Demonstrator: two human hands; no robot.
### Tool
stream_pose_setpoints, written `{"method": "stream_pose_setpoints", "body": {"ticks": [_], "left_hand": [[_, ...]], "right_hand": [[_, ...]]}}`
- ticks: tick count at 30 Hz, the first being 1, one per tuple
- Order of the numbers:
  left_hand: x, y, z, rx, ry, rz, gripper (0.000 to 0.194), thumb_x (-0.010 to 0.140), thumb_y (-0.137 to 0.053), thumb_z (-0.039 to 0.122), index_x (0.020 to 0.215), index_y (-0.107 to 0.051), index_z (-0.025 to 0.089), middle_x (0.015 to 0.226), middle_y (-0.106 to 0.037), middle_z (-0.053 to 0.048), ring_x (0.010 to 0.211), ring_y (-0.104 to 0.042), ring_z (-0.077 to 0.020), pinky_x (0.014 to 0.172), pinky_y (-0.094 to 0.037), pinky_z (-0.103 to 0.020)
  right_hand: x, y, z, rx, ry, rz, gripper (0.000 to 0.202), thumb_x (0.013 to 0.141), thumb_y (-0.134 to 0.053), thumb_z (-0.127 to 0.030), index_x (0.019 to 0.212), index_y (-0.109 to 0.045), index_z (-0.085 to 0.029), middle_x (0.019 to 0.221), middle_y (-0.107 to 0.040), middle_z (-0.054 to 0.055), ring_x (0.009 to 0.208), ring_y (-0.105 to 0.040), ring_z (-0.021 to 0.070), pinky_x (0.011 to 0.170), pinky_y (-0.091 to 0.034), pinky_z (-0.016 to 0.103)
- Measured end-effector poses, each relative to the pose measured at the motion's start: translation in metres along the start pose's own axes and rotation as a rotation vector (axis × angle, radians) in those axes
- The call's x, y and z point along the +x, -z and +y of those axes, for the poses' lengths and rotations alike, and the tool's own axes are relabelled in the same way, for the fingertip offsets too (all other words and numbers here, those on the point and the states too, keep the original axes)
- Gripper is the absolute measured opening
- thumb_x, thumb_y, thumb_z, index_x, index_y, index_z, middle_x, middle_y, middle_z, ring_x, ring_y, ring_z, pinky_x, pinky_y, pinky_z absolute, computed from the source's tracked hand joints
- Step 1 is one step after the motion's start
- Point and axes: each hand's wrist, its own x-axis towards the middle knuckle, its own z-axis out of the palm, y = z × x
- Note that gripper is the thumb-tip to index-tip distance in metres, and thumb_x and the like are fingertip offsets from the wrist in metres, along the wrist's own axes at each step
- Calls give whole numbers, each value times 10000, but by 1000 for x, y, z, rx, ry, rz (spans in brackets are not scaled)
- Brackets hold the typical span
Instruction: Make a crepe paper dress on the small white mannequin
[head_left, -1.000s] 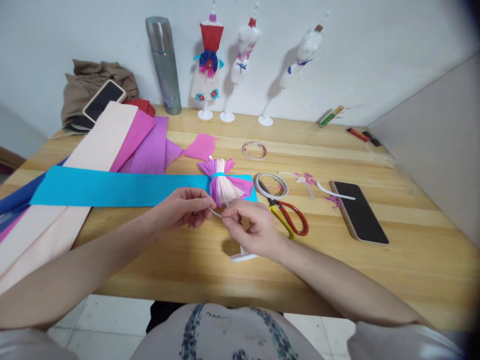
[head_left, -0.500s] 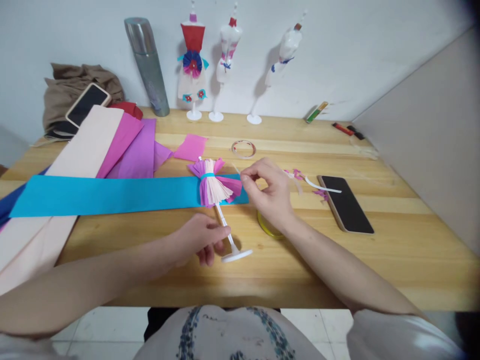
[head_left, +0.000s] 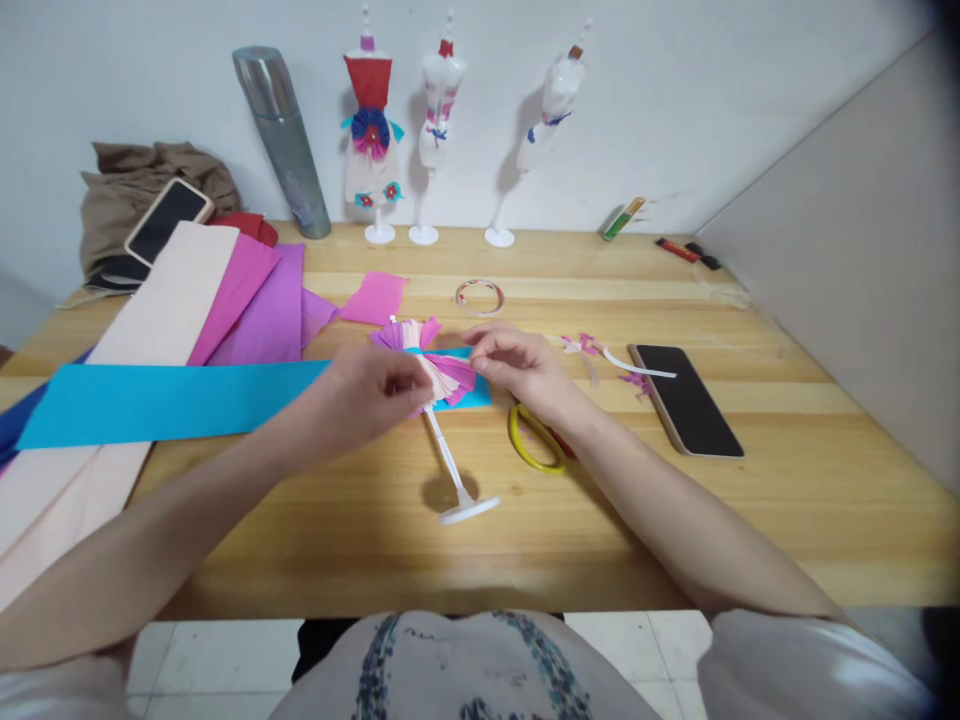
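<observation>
A small white mannequin on a stand point(head_left: 444, 455) lies tilted on the table with its round base towards me. It wears a skirt of pleated crepe paper point(head_left: 450, 378) in purple, pink and cream, with a blue band around it. My left hand point(head_left: 367, 395) is over the skirt's left side, fingers curled and thumb and fingertip close together. At the skirt's right side, my right hand point(head_left: 521, 370) has its thumb and fingers pinched; what is between them is too small to make out. Beneath the skirt runs a long blue crepe paper strip point(head_left: 180, 402).
Yellow-handled scissors point(head_left: 536, 462) lie beside my right forearm, with a phone point(head_left: 686, 400) farther right. Behind are a tape roll point(head_left: 480, 311), a pink paper square point(head_left: 373, 298), a flask point(head_left: 289, 150) and three dressed mannequins, one in a red top point(head_left: 369, 80). Folded crepe paper point(head_left: 169, 290) covers the left.
My left hand has let go of the mannequin's stand and risen to the skirt. The right hand, which held a thin pale strip, stays near the skirt's right side. The view has shifted slightly.
</observation>
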Motion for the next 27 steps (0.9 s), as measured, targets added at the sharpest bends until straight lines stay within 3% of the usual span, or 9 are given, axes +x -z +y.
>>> {"method": "stream_pose_setpoints", "body": {"ticks": [1,3,5,9,15,21,27], "left_hand": [[11,7,-1,81,-81,106,186,837,-629,304,814,-745,160,674,-634,4,605,-515,-114,554,-369,-238],[37,15,-6,196,-211,181,194,845,-616,256,911,-770,158,713,-645,3,647,-515,-117,613,-390,-250],[61,17,-11,256,-276,124,176,808,-649,218,908,-780,154,716,-635,8,668,-519,-117,644,-396,-248],[88,11,-13,286,-365,-139,143,794,-661,195,863,-778,149,733,-647,13,685,-553,-114,655,-405,-236],[89,5,-14,305,-388,-214,100,806,-620,188,746,-698,169,761,-682,6,709,-590,-122,668,-423,-230],[89,1,-22,395,-417,-185,125,813,-562,160,725,-651,170,745,-643,0,694,-556,-124,647,-391,-242],[84,7,-16,454,-460,-189,165,812,-541,138,680,-634,173,753,-643,-20,714,-570,-146,653,-398,-259]], "right_hand": [[-1,-1,-1,41,-22,-3,113,807,-728,-301,728,-685,-232,1103,-727,63,1095,-644,249,979,-470,405],[-1,-2,-4,94,-52,-6,122,809,-735,-311,731,-687,-230,1117,-731,59,1098,-651,243,999,-470,408],[-2,-2,-6,102,-60,-9,125,806,-745,-316,733,-696,-228,1117,-734,59,1094,-653,242,1009,-469,415],[-1,2,-8,92,-56,-7,138,793,-769,-330,724,-708,-227,1110,-736,62,1099,-657,246,1015,-472,427],[0,5,-7,41,-23,14,122,803,-763,-311,721,-714,-235,1079,-739,70,1115,-660,257,985,-496,432],[-5,8,-18,-244,128,66,101,831,-744,-267,731,-752,-255,1010,-755,89,961,-697,275,900,-520,454],[-5,16,-19,-357,178,262,65,846,-720,-250,793,-753,-270,965,-764,86,945,-701,279,885,-537,444]]}}
